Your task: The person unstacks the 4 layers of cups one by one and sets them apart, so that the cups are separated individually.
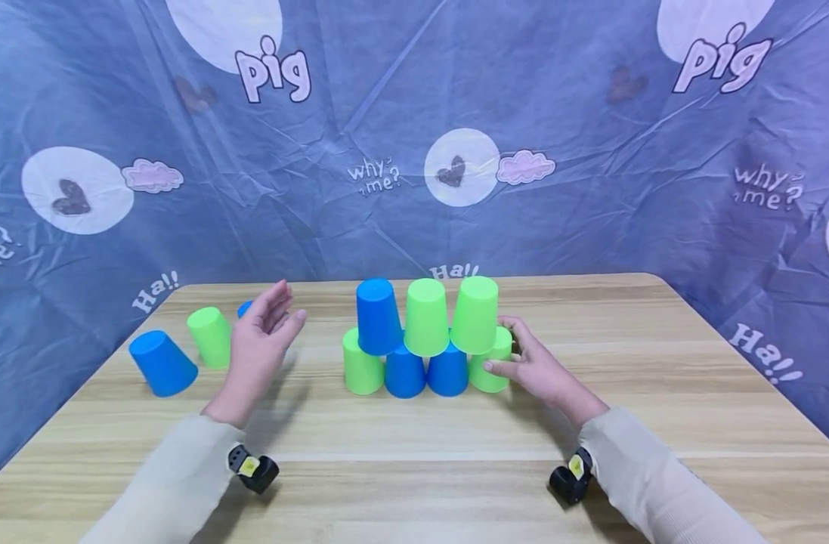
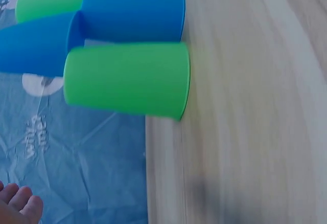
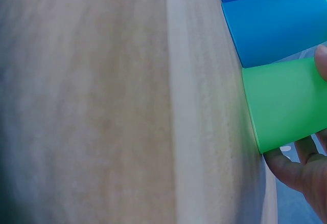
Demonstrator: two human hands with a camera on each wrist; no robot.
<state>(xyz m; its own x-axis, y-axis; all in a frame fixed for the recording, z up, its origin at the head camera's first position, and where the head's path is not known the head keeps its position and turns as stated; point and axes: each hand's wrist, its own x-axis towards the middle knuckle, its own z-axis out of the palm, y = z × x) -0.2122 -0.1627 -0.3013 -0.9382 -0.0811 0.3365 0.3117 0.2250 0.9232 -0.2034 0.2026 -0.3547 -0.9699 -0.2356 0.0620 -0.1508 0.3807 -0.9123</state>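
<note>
Upside-down plastic cups stand in two rows mid-table. The lower row has a green cup (image 1: 363, 364) at its left end, two blue cups (image 1: 405, 374) between, and another green cup (image 1: 490, 372) at its right end. Over them sit a blue cup (image 1: 378, 317) and two green cups (image 1: 427, 319). My right hand (image 1: 533, 369) holds the lower right green cup, thumb in front and fingers around its far side; the right wrist view shows its fingers against that cup. My left hand (image 1: 261, 344), fingers loosely bent and holding nothing, hovers left of the stack.
On the table's left side stand a tilted-looking blue cup (image 1: 163, 364), a green cup (image 1: 210, 338) and another blue cup (image 1: 244, 308), mostly hidden behind my left hand. A printed blue cloth (image 1: 380, 234) hangs behind the wooden table (image 1: 380, 483).
</note>
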